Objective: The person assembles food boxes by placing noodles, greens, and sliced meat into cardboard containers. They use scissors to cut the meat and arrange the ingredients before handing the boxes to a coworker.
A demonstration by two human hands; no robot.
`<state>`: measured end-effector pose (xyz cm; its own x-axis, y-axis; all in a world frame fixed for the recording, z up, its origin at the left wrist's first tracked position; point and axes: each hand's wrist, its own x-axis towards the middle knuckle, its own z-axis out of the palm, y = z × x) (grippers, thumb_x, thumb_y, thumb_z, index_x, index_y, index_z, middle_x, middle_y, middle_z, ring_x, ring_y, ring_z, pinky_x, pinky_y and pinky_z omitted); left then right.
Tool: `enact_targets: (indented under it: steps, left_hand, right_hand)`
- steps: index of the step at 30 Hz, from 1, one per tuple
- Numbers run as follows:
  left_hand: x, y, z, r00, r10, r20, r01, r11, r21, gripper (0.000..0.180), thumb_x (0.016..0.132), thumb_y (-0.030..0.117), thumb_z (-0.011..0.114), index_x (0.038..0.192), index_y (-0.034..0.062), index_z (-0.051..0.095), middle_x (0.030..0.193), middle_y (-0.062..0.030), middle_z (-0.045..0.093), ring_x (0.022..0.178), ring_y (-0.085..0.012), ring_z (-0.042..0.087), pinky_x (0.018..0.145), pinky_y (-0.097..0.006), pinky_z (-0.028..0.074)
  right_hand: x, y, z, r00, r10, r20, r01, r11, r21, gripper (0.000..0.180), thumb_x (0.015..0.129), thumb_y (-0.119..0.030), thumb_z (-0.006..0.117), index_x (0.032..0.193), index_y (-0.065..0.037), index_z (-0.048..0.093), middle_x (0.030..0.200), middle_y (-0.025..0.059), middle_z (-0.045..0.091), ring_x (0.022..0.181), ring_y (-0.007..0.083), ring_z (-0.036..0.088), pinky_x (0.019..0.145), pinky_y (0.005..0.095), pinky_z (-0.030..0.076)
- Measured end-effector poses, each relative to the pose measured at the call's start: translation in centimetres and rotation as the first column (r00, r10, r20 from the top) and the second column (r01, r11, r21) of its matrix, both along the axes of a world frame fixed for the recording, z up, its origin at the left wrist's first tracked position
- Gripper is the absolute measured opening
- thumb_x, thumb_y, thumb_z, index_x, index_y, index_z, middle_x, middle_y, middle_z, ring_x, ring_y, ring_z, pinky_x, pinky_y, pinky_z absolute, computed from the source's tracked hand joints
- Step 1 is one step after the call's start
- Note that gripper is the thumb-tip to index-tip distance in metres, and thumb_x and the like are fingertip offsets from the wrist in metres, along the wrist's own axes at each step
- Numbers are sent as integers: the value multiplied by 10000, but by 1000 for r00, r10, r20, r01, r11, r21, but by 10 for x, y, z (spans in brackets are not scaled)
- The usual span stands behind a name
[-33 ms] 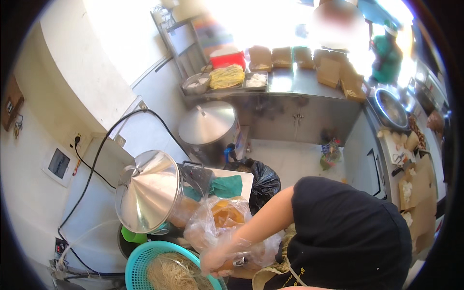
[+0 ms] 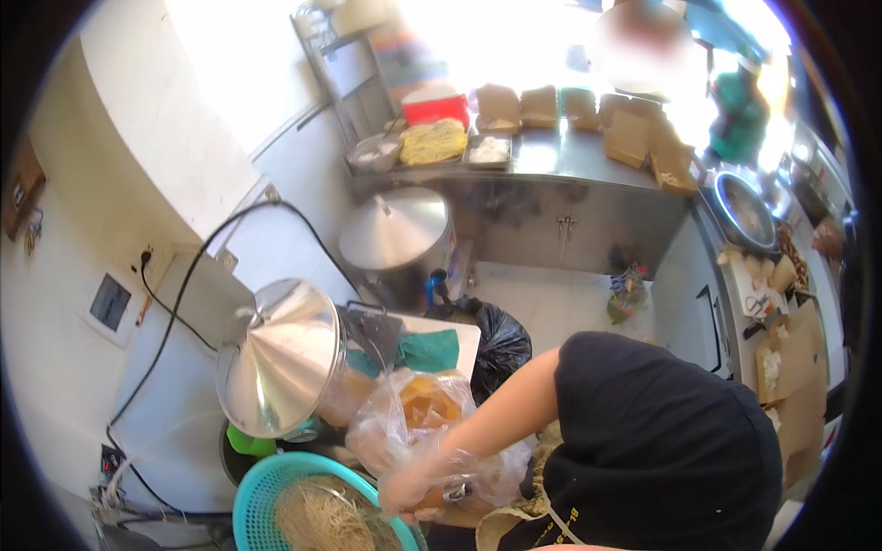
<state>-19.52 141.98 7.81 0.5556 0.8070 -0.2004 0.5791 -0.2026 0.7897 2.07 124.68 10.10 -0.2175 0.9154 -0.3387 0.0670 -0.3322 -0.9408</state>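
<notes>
My right hand point(image 2: 401, 493) reaches down over the near side of a clear plastic bag point(image 2: 381, 430), its fingers closed on the plastic. Inside the bag's mouth an orange-brown content point(image 2: 432, 401) shows. Just left of the hand stands a turquoise mesh basket point(image 2: 250, 491) holding thin pale noodles point(image 2: 323, 519). Bare skin and a small shiny metal piece point(image 2: 455, 493) show beside my right wrist, partly under the plastic. My left hand may be there, but its fingers cannot be made out.
A pot with a conical metal lid point(image 2: 287, 363) stands left of the bag; a larger lidded pot point(image 2: 397, 230) is behind. A black bag point(image 2: 501, 342) and green cloth point(image 2: 430, 352) lie nearby. Noodle trays and boxes stand on the steel counter point(image 2: 551, 158). A black cable point(image 2: 179, 303) hangs left.
The whole view has shifted slightly. My right hand stays at the plastic bag beside the basket, with almost no visible movement.
</notes>
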Motion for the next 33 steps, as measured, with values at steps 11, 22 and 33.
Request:
enact_targets:
  steps: [11,22,33]
  left_hand:
    - [-37,3,-9,984,-83,-156,108,981,161,979,801,353,829,1555,119,251,1596,-212,251,1448,-358,297,1203,-469,247]
    - [-124,-138,83,670,644,370,-742,571,350,422,942,215,686,1336,110,576,1279,-103,624,1075,-240,647,847,-351,544]
    - [-11,-182,22,-100,772,628,-226,597,-770,949,863,736,568,1534,108,330,1570,-215,321,1358,-360,462,1053,-547,452]
  right_hand:
    - [-16,-6,-1,998,0,-64,-22,936,-352,273,925,-188,589,1081,32,635,700,19,569,548,159,542,528,318,462]
    - [-5,-26,28,856,-83,-510,-171,886,-432,397,996,-204,508,1343,-19,445,649,-28,455,436,77,386,375,220,269]
    - [16,-54,68,883,90,-460,-235,934,-269,291,1058,-237,470,1223,-26,585,575,-71,406,344,42,348,285,209,237]
